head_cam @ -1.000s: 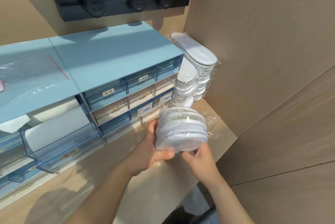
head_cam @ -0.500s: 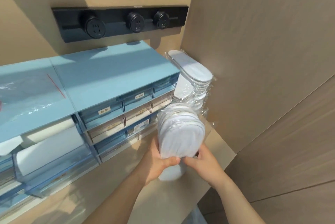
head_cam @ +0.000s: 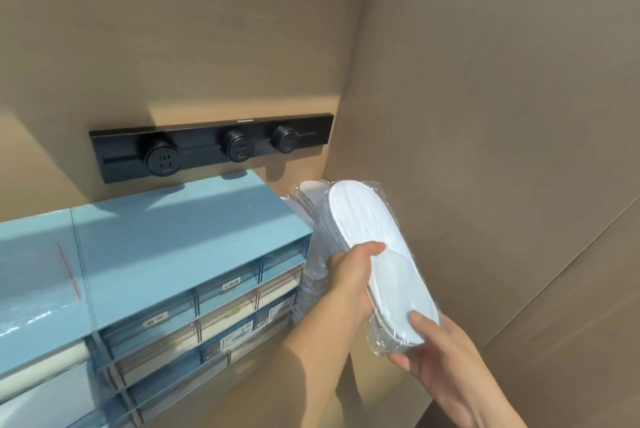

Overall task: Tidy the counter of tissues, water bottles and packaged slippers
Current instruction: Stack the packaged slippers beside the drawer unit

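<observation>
Both hands are on one bundle of packaged slippers (head_cam: 377, 261), white and wrapped in clear film, held up in the corner between the blue drawer cabinet (head_cam: 180, 254) and the right-hand wall panel (head_cam: 502, 150). The bundle's long axis runs on a slant: its far end points up and back toward the corner, just under the black socket rail (head_cam: 211, 147), and its near end drops toward the person.

The left hand (head_cam: 349, 285) has its grip closed round the middle of the bundle from the cabinet side, thumb lying across the top slipper's face and fingers hidden underneath. The right hand (head_cam: 436, 348) cups the near, lower end, thumb pressed on the top face and palm under the loose film. Neither grip is slack; between them they carry the whole bundle clear of the desk (head_cam: 270, 389).

Behind the bundle's far end more wrapped slippers (head_cam: 304, 195) show, stacked against the corner and partly hidden, so I cannot tell whether the held bundle touches them.

What counts for the next move, as I read it, is that the stack lies straight ahead along the bundle's own axis, up and away from both grips. The left hand is the nearer to it and would steer, the right pushing from the tail. The slippery film could let slippers slide out.
</observation>
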